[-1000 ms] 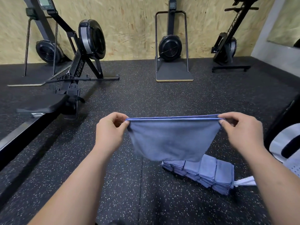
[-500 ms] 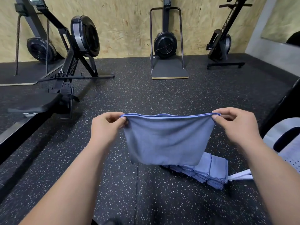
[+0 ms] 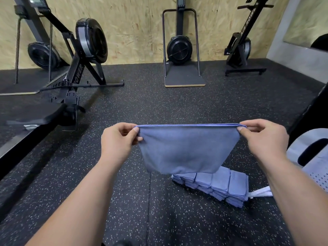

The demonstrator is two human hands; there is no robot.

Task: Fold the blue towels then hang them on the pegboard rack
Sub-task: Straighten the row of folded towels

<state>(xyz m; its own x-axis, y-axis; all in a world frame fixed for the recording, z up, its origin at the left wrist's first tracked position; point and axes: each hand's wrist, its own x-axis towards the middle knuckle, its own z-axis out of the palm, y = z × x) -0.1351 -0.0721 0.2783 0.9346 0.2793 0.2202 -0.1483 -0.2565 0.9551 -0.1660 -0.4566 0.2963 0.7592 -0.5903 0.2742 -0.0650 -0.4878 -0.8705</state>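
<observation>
Up front in the head view, a blue towel [image 3: 186,148] hangs in the air at the middle of the picture, doubled over so that two edges run together along its taut, level top. The left hand [image 3: 118,139], at the towel's 9 o'clock, pinches the top left corner between thumb and curled fingers. The right hand [image 3: 264,137], at its 3 o'clock, pinches the top right corner the same way. Both hands are clamped on the cloth and held well apart, with the towel stretched between them. Its lower edge sags in a soft curve, clear of the floor [image 3: 159,107].

At 5 o'clock, on the dark speckled floor, lies a slumped stack of folded towels [image 3: 221,187] of the same blue, partly hidden behind the hanging towel's lower right corner. A white strap [image 3: 260,191] sticks out from the stack's right end. At 3 o'clock, at the frame's edge, is a pale grey perforated object [image 3: 317,167]; what it is cannot be told.

Farther off, a black rowing machine [image 3: 79,68] stands at 10 o'clock, a fan-wheel machine on a flat base [image 3: 179,48] at 12 o'clock, and another black machine [image 3: 243,45] at 1 o'clock, all before a chipboard wall [image 3: 133,23].
</observation>
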